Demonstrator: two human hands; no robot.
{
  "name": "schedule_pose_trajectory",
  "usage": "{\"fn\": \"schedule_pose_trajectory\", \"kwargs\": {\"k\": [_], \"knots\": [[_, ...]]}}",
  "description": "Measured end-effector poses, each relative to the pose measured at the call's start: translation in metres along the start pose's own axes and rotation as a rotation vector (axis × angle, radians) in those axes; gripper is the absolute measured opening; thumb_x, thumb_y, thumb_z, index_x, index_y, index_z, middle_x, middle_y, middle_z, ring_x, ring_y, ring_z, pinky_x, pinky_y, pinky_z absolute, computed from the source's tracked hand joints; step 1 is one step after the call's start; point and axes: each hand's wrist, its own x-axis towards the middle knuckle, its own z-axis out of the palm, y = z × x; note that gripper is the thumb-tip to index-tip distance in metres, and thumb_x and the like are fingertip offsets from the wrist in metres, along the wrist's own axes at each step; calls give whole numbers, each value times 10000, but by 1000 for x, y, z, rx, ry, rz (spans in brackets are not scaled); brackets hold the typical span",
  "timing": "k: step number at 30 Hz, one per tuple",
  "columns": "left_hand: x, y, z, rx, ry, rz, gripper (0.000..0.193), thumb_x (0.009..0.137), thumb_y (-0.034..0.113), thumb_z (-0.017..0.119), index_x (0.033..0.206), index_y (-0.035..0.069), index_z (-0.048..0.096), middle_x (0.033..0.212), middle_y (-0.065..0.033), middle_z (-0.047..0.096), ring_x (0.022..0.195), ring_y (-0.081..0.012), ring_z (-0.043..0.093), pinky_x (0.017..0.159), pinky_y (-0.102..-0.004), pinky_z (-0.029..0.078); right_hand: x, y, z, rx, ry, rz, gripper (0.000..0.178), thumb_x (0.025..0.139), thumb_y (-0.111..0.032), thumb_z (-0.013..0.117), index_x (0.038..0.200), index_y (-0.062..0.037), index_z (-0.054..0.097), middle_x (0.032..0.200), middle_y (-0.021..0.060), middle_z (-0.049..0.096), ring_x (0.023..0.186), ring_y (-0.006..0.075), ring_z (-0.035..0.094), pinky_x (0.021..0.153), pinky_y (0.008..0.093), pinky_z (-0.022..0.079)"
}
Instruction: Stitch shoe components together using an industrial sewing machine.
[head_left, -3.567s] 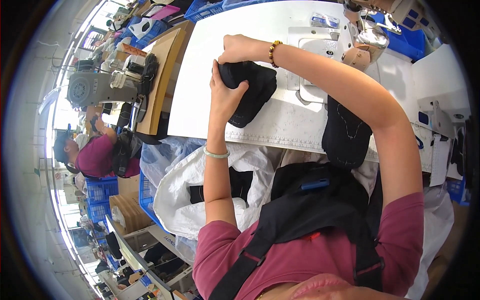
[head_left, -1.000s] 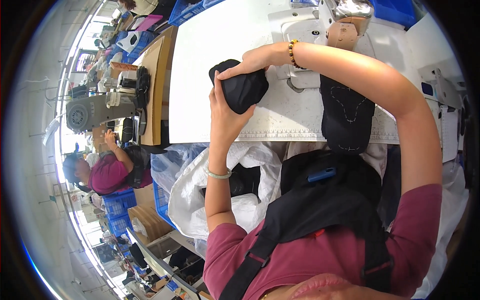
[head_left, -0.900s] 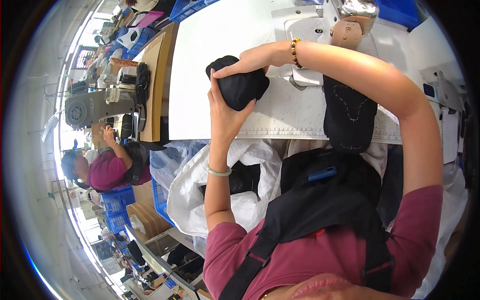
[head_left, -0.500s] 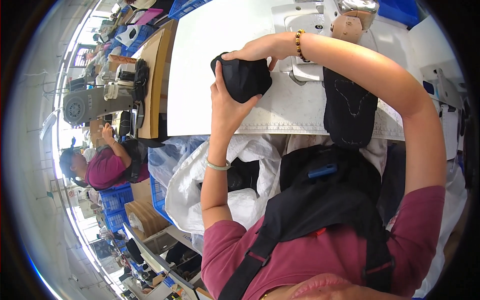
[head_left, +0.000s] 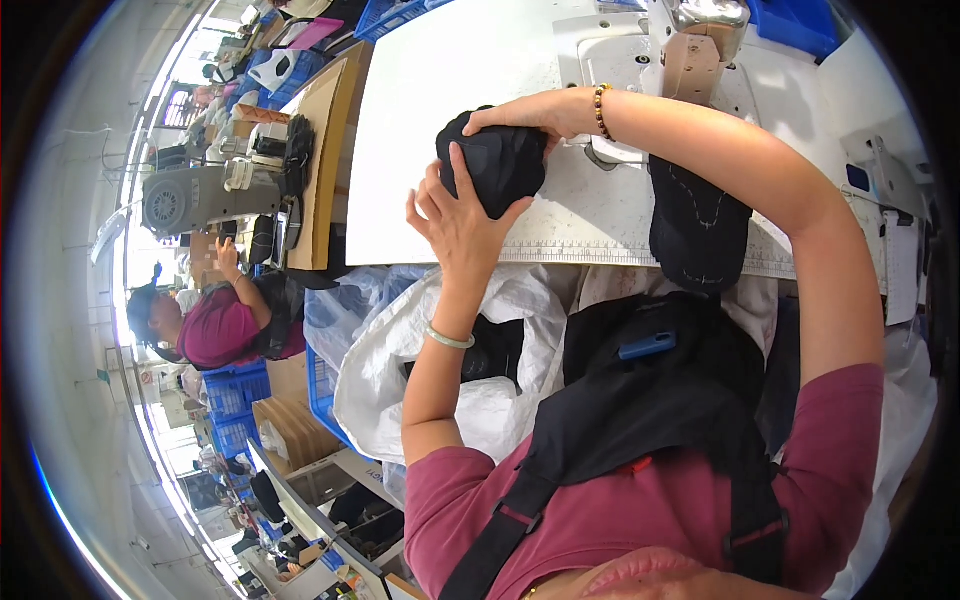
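Observation:
A rounded black fabric piece [head_left: 490, 165] with folded, creased sides sits over the white table, left of the sewing machine. My right hand [head_left: 530, 112] reaches round from above and grips its far right side, thumb on top and other fingers partly hidden behind it. My left hand [head_left: 462, 215] has its fingers spread. Its index finger lies along the piece's surface and the thumb is at the near edge, while the other fingers point away to the left. Under my right forearm lies a long black fabric piece [head_left: 700, 225] with a pale dashed stitch line, overhanging the table's front edge.
The sewing machine head [head_left: 690, 60] stands at the back right. A ruler strip [head_left: 560, 250] runs along the front edge of the white table [head_left: 400, 120]. Below hangs a white sack [head_left: 390, 390] with black pieces inside. Another person [head_left: 220, 325] works at the left.
My left hand's fingers have spread and partly lifted off the black piece's left side. The piece looks turned slightly, with the right thumb still on top.

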Motion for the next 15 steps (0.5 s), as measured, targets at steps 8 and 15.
{"fn": "schedule_pose_trajectory", "kwargs": {"k": [8,15], "knots": [[-1,10,-13,-191,6,-5,1039,629,373,808,1412,14,226,1223,-226,417,1079,-370,458,890,-430,414,-8,-6,-2,25,55,73,723,782,-650,517,992,36,611,901,209,630,711,241,646,603,255,531],[45,-60,-14,-947,-197,-344,911,656,220,783,1366,-23,265,1101,-258,594,1010,-367,605,889,-366,476,-23,-7,-35,-108,8,-31,895,798,-703,460,1245,72,458,1064,234,599,837,214,652,737,285,541]]}}
